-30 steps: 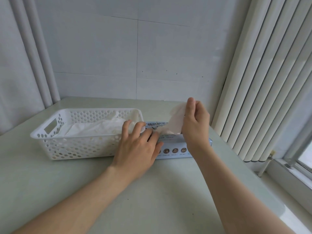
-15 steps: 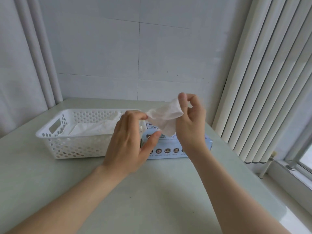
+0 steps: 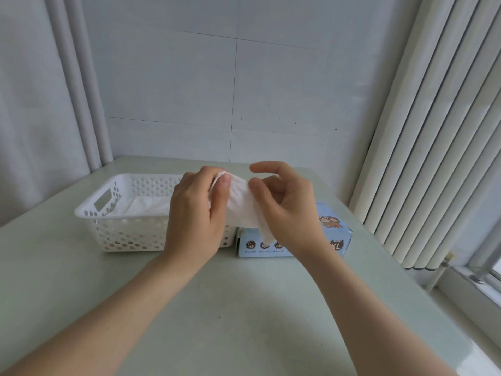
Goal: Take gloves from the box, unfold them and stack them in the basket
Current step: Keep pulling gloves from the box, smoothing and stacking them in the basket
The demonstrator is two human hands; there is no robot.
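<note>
A thin white folded glove (image 3: 241,204) hangs between both hands above the table. My left hand (image 3: 195,213) pinches its left end between thumb and fingers. My right hand (image 3: 284,207) pinches its right part with the thumb, index finger raised. Behind the hands lies the light blue glove box (image 3: 336,237), partly hidden by my right hand. To its left stands the white perforated basket (image 3: 108,210) with white gloves (image 3: 146,207) lying flat inside.
The pale green table (image 3: 244,308) meets a white wall at the back. Vertical blinds (image 3: 439,131) hang on the right, with a window sill (image 3: 471,289) below them. A curtain (image 3: 40,104) hangs at the left.
My right hand lifted the glove out of the box. My left hand left the box top, rose and took hold of the glove's left end. Both hands now hold it higher.
</note>
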